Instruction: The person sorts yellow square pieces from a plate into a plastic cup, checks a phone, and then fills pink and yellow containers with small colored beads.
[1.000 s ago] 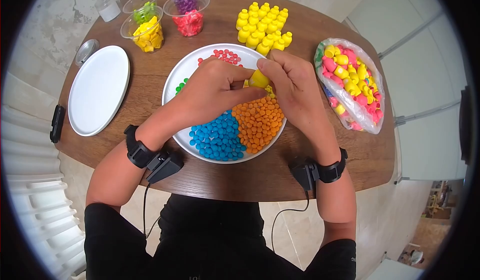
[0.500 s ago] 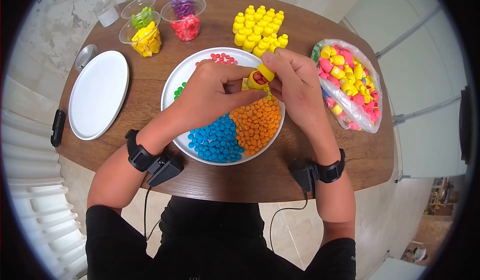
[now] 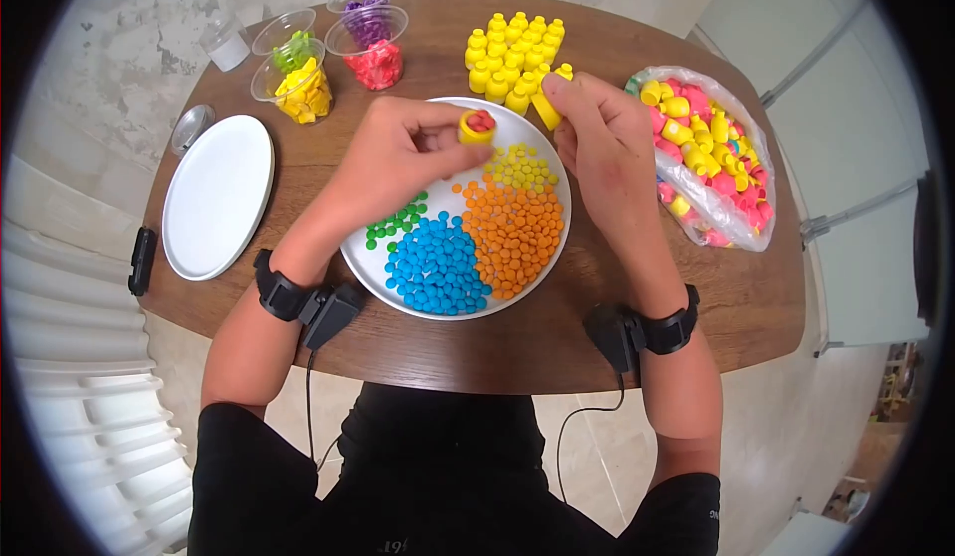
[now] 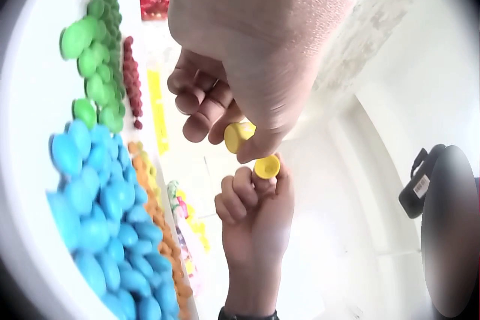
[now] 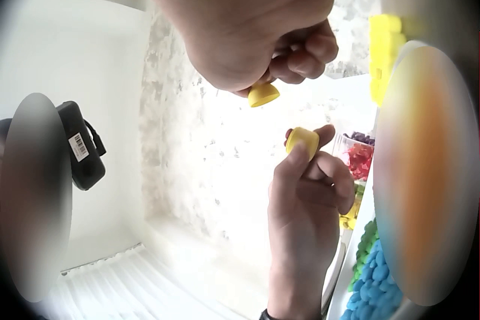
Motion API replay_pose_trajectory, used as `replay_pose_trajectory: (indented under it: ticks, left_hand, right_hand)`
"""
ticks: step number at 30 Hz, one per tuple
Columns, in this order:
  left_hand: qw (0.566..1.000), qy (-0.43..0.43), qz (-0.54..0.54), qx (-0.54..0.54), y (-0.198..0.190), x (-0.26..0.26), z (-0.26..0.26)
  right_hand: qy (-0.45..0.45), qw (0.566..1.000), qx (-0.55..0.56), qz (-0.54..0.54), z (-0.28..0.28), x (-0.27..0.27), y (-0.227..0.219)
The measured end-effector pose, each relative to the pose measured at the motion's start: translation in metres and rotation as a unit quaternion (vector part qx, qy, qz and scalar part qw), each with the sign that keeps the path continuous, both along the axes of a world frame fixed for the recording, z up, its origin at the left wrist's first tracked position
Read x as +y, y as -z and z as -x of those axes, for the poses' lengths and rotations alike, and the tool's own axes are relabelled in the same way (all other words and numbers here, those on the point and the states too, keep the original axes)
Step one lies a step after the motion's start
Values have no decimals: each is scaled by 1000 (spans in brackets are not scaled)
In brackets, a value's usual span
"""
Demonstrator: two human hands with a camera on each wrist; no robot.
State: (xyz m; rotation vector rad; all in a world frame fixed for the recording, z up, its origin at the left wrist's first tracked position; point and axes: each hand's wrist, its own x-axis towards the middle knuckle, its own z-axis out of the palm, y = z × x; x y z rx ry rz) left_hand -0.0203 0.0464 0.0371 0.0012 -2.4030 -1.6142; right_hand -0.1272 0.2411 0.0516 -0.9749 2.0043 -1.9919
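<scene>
My left hand (image 3: 393,158) pinches the lower half of a small yellow bottle (image 3: 477,136), its open top showing red candies inside. To the right, my right hand (image 3: 612,148) pinches the yellow bottle top (image 3: 544,111); its hollow underside shows in the left wrist view. The two halves are apart, held above a white plate (image 3: 370,268). On that plate lie blue candies (image 3: 438,268), orange candies (image 3: 512,238), yellow candies (image 3: 522,168) and green candies (image 3: 398,220) in separate groups. The left hand hides the red candies from the head view, though they show (image 4: 133,84) in the left wrist view.
Assembled yellow bottles (image 3: 512,54) stand in a block behind the plate. A plastic bag (image 3: 716,220) of pink and yellow bottle parts lies at the right. Clear cups of colored pieces, one holding yellow pieces (image 3: 301,93), stand back left, near another white plate (image 3: 219,198).
The bottle halves were joined, then the top tilted off, showing red candies inside. Now the left hand has drawn the lower half leftward, and the right hand has carried the top right and up.
</scene>
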Motion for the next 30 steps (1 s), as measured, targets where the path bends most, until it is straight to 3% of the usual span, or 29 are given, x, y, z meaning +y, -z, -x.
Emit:
replay_pose_trajectory:
  ticks: [2,4,9,14,30]
  left_hand:
    - [1000,-17,18,8,-2,-13,2]
    - [990,-42,129,-36,-5,-26,2]
    - [970,-70,223,-70,-1,-45,6]
    - [942,-92,319,-54,2,-50,6]
    - [880,-92,466,-26,-3,-39,5]
  right_hand:
    - [30,999,32,-2,6,0,4]
    - [37,999,33,-4,10,1,7]
    - [45,998,36,-18,13,0,11]
    - [54,992,113,-19,15,-2,14]
    - [49,994,95,-28,16,-5,19]
